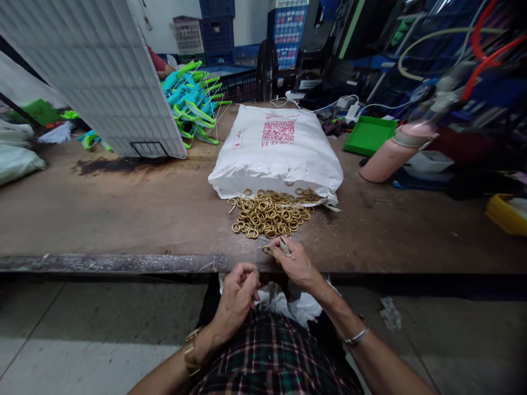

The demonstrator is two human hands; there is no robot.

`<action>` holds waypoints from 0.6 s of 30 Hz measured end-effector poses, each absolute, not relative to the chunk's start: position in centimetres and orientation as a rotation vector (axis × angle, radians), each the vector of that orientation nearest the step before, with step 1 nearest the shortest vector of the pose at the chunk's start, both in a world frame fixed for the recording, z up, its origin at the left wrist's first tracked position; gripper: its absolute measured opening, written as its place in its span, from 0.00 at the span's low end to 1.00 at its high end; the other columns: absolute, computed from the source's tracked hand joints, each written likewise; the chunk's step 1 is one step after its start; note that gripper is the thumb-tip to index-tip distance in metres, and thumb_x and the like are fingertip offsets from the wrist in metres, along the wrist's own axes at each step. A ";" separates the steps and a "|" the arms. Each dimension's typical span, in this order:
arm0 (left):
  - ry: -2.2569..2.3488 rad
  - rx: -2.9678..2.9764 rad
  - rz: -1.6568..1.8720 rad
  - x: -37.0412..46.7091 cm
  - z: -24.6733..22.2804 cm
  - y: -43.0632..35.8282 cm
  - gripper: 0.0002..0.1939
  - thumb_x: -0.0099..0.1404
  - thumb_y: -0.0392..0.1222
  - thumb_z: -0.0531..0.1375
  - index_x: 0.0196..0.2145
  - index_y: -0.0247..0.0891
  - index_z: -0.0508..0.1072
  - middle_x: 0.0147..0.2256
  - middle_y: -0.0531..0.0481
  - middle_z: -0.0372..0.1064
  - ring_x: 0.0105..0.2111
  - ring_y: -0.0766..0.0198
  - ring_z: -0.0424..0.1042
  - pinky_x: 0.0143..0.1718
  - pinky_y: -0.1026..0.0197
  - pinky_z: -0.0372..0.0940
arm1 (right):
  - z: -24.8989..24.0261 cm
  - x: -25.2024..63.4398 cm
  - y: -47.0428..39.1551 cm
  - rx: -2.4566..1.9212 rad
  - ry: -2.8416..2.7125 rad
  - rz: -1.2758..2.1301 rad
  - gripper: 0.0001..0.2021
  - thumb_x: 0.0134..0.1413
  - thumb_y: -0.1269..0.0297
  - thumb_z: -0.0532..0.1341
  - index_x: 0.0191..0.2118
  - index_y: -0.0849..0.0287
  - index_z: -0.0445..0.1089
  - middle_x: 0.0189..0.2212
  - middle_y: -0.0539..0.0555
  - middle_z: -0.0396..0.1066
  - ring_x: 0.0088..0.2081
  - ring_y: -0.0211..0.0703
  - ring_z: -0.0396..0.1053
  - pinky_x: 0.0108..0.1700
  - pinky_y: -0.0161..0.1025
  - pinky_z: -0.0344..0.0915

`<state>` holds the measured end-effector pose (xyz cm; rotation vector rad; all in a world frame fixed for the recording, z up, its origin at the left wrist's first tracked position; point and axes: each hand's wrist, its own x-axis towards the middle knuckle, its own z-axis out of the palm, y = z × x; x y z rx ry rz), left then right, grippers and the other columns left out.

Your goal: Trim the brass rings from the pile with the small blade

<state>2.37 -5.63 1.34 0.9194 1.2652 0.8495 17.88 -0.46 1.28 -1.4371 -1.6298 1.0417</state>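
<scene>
In the head view, a pile of brass-coloured rings [267, 213] spills from the mouth of a white sack [247, 131] lying on the table. My right hand [298, 266] is closed at the near edge of the pile, gripping a small pale tool [285, 246] with a dark tip; its exact kind is unclear. A single ring [267, 249] is at the fingertips of that hand. Over the table's front edge, my left hand [236, 299] has its fingers curled together. Whatever they hold, if anything, is hidden.
A ribbed white panel [123, 82] leans at the left, beside blue and green plastic parts [195, 104]. To the right stand a green tray [369, 136], a pink bottle [391, 156] and a yellow bin [508, 214]. Part of another person's arm [160, 66] shows behind the panel.
</scene>
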 end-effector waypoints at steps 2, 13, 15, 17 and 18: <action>1.320 0.957 0.943 2.5 2.5 -4.9 0.20 0.55 0.52 0.57 0.41 0.36 0.63 0.19 0.59 0.60 0.14 0.74 0.56 0.13 0.70 0.53 | 1.7 17.9 -0.9 -1.407 -1.689 1.088 0.09 0.51 0.61 0.52 0.27 0.59 0.63 0.20 0.46 0.60 0.24 0.33 0.56 0.27 0.31 0.54; 1.227 1.018 0.956 3.1 1.9 -4.1 0.15 0.55 0.52 0.57 0.28 0.34 0.65 0.18 0.57 0.60 0.15 0.75 0.57 0.15 0.70 0.53 | 1.1 16.8 -2.4 -1.376 -1.443 1.338 0.11 0.52 0.57 0.52 0.25 0.58 0.60 0.15 0.43 0.56 0.19 0.31 0.53 0.23 0.30 0.53; 1.215 1.030 0.989 3.2 1.8 -4.3 0.15 0.55 0.52 0.57 0.28 0.35 0.66 0.19 0.56 0.61 0.16 0.74 0.59 0.17 0.70 0.55 | 0.6 16.6 -2.6 -1.374 -1.361 1.396 0.12 0.52 0.56 0.51 0.26 0.58 0.60 0.15 0.43 0.57 0.18 0.31 0.53 0.22 0.30 0.53; 1.204 1.023 0.996 3.2 1.8 -4.3 0.15 0.55 0.52 0.57 0.28 0.34 0.66 0.20 0.56 0.63 0.16 0.74 0.60 0.17 0.69 0.56 | 0.2 16.4 -2.6 -1.381 -1.337 1.436 0.13 0.52 0.55 0.51 0.26 0.58 0.60 0.15 0.43 0.59 0.17 0.30 0.53 0.21 0.30 0.52; 1.198 1.014 0.989 3.2 1.8 -4.4 0.16 0.55 0.52 0.57 0.29 0.34 0.66 0.20 0.55 0.63 0.16 0.74 0.60 0.17 0.69 0.56 | 0.2 16.4 -2.7 -1.385 -1.341 1.444 0.13 0.52 0.55 0.50 0.24 0.58 0.60 0.15 0.44 0.59 0.17 0.30 0.53 0.21 0.30 0.52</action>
